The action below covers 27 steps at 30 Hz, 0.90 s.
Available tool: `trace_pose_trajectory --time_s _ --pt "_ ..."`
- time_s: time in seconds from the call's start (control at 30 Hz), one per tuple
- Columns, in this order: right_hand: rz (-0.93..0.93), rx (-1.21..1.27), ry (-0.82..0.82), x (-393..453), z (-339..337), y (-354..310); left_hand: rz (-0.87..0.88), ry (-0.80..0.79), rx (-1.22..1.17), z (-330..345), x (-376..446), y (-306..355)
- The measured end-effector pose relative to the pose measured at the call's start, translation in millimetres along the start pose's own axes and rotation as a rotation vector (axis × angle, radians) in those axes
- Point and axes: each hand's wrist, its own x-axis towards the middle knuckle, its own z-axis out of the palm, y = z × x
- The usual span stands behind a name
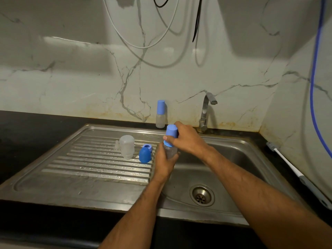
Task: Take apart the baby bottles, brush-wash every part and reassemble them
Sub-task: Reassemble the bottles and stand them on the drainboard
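Your two forearms come in from the bottom and meet over the sink (233, 146), just at the edge of the drainboard (89, 169). Your left hand (164, 163) is wrapped round the clear body of a baby bottle (170, 151), and your right hand (186, 139) is curled over its blue cap (172, 131). Looks to me like you're still on the take-apart step: one bottle is already in bits on the drainboard, with an upturned clear body (127, 147), dark blue cap (144, 155), ring (148, 146) and what may be the teat (117, 145). A third bottle (160, 114) stands untouched at the wall. Next you'll want to hold the body firm and pull or twist that cap off, then the ring under it. The brush (285, 161) waits on the desk to the right
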Motion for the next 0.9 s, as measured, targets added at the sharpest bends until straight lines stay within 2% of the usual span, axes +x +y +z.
trace_pose_trajectory --time_s 0.07,0.4,0.63,0.9 --pt "0.020 0.115 -0.019 -1.9 3.9 7.5 -0.018 0.010 -0.011 -0.5 2.0 2.9" --pt "0.094 0.294 -0.052 -4.5 15.2 17.6 0.013 0.035 0.084 -3.0 9.1 13.2" --pt "0.117 0.345 0.028 17.7 -1.6 2.9 0.095 -0.016 0.144 -18.1 26.9 43.4" --pt "0.062 0.269 0.110 60.4 -20.4 -22.3 0.224 -0.002 0.299 -70.0 80.6 81.8"
